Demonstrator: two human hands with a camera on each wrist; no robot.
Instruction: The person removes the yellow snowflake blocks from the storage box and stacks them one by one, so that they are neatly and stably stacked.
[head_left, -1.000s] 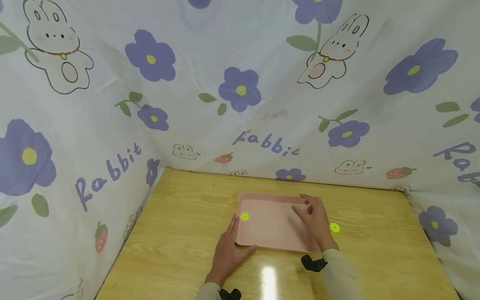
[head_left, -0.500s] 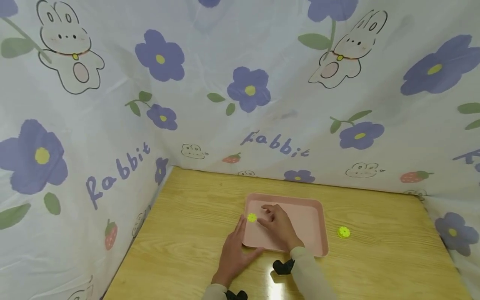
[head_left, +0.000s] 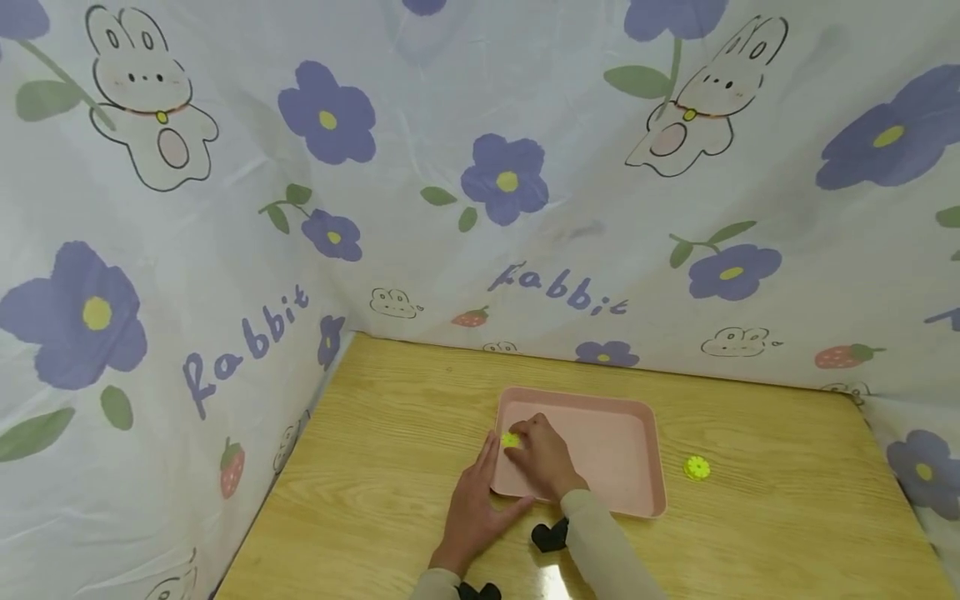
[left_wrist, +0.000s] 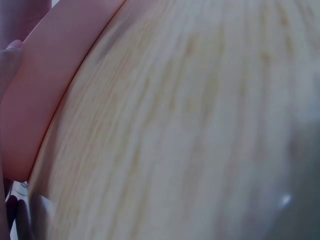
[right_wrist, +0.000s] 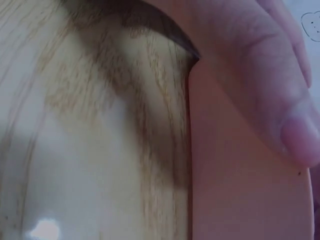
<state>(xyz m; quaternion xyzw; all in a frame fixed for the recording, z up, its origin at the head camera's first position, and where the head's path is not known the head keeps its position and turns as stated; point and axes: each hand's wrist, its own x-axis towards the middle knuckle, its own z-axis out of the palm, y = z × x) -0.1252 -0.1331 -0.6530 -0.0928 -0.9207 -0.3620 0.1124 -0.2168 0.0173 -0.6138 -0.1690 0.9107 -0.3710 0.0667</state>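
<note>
A shallow pink tray lies on the wooden table. Inside it, close to the left wall, is a small yellow snowflake building disc. My right hand reaches into the tray, with thumb and index finger bent round the disc's edges; the fingers partly cover it. At the tray's left side, my left hand rests with fingers straight along the wall and the thumb by the front edge. In the left wrist view, the tray's outer wall shows beside the thumb. The right thumb crosses the tray's front wall in the right wrist view.
To the right of the tray, another yellow snowflake disc lies on the table, seemingly on top of at least one more. A white cloth printed with rabbits and flowers hangs along the back and sides.
My right hand has moved left across the tray from its right side to the disc, and the fingertips have drawn closer together. My left hand stays at the tray. The head view has shifted slightly.
</note>
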